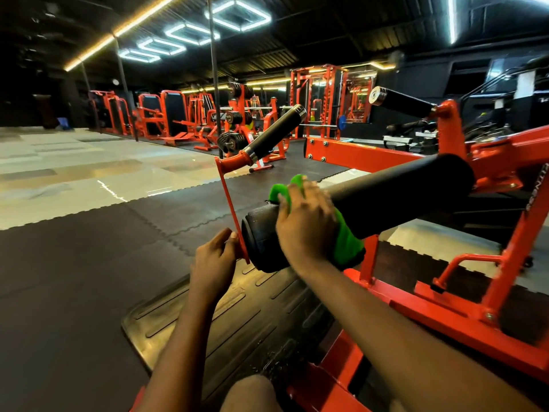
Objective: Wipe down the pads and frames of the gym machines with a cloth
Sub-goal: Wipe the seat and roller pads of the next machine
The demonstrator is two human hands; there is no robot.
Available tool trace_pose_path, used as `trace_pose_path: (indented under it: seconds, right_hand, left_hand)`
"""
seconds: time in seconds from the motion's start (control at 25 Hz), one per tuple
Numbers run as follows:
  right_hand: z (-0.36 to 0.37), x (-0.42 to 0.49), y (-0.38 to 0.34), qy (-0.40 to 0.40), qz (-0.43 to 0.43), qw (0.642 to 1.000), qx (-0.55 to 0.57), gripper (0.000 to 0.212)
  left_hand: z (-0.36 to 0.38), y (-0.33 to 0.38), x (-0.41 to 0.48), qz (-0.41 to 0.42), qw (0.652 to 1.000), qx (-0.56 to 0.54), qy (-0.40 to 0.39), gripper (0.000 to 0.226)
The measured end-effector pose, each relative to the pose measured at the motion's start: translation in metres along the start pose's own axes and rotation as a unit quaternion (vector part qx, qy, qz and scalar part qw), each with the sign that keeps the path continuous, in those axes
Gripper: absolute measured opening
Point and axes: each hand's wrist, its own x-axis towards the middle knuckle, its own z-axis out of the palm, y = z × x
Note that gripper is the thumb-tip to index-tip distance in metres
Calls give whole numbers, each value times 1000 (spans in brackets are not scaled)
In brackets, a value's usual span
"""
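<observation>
Dim gym, orange machines (pixel 166 114) upper left. Right hand (pixel 306 224) grips a green cloth (pixel 347 242) round the roller pad (pixel 401 191), left hand (pixel 212 263) pinches the orange bar (pixel 230 203). I'd wipe the pad's full length.

the hall was dim, lit by white diamond-shaped ceiling lights (pixel 190 34) and a warm strip light (pixel 118 31). glare streaked the glossy pale floor (pixel 113 191). the right hand (pixel 306 224) was motion-blurred; edges bowed from the wide lens.
</observation>
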Motion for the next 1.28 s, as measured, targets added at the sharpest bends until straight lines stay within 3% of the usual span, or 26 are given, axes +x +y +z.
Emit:
trace_pose_path:
  seconds: [0.2, 0.32, 0.44, 0.52, 0.6, 0.76, 1.0, 1.12, 1.28]
  right_hand:
    - [8, -24, -34, 25, -53, 998, 10, 32]
    - [-4, -2, -3, 10, -108, 994, 11, 29]
    - [-21, 52, 62, 25, -51, 997, -57, 24]
    - [-37, 84, 109, 27, 9, 994, -110, 24]
    - [-45, 98, 126, 13, 38, 992, -116, 27]
    - [-33, 81, 68, -70, -33, 990, -121, 31]
    - [-33, 48, -7, -187, -200, 962, -21, 31]
    - [-48, 51, 11, -228, -217, 948, 51, 33]
    - [-59, 39, 41, -258, -229, 930, 130, 32]
  left_hand:
    - [4, 0, 1, 5, 1000, 17, 21, 32]
    - [7, 2, -2, 12, 998, 27, 54, 43]
    - [13, 5, -8, 30, 997, -24, 73, 53]
    - [17, 10, -9, 39, 997, -33, 52, 68]
    - [15, 10, -4, 41, 999, 30, 19, 88]
    - [3, 10, 3, 18, 997, 62, -50, 108]
    - [-4, 22, 5, -35, 994, 23, -97, 119]
    - [-9, 24, 5, -51, 992, 29, -110, 130]
    - [-3, 23, 2, -14, 986, 126, -105, 142]
